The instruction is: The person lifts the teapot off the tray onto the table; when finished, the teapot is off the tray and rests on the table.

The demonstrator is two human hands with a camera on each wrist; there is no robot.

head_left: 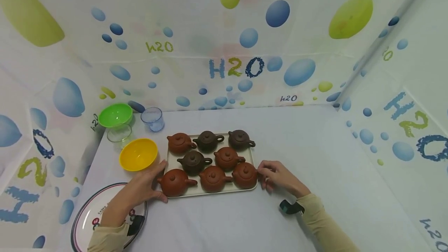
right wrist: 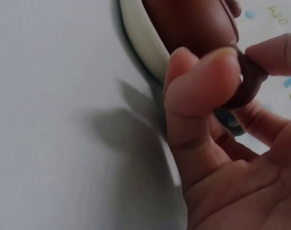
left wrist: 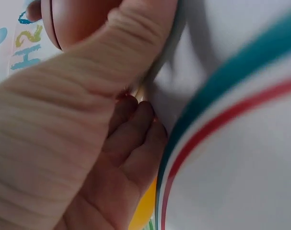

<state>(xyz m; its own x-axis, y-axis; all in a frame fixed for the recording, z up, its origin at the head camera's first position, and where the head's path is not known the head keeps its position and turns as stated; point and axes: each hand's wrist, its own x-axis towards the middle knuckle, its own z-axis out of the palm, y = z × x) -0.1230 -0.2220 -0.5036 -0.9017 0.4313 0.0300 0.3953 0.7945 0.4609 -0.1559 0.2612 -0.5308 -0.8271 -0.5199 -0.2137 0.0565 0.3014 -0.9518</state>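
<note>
Nearest, left hand (head_left: 140, 189) clamped the near-left corner of the cream rectangular plastic tray (head_left: 210, 192), thumb on top. Right hand (head_left: 276, 176) pinched the loop handle of the near-right reddish clay teapot (head_left: 244, 175); only the right wrist view showed thumb and forefinger closed on that handle (right wrist: 246, 81). Judged barely begun: all eight pots sat on the tray. Beyond, yellow plastic bowl (head_left: 138, 154).

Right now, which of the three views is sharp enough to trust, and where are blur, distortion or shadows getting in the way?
Head view: sharp, evenly lit, wide-angle bending at edges. Left wrist view: too close, left hand and striped plate rim soft. Right wrist view: right hand's fingers blurred on the dark brown teapot handle, soft shadow on the white tablecloth.
</note>
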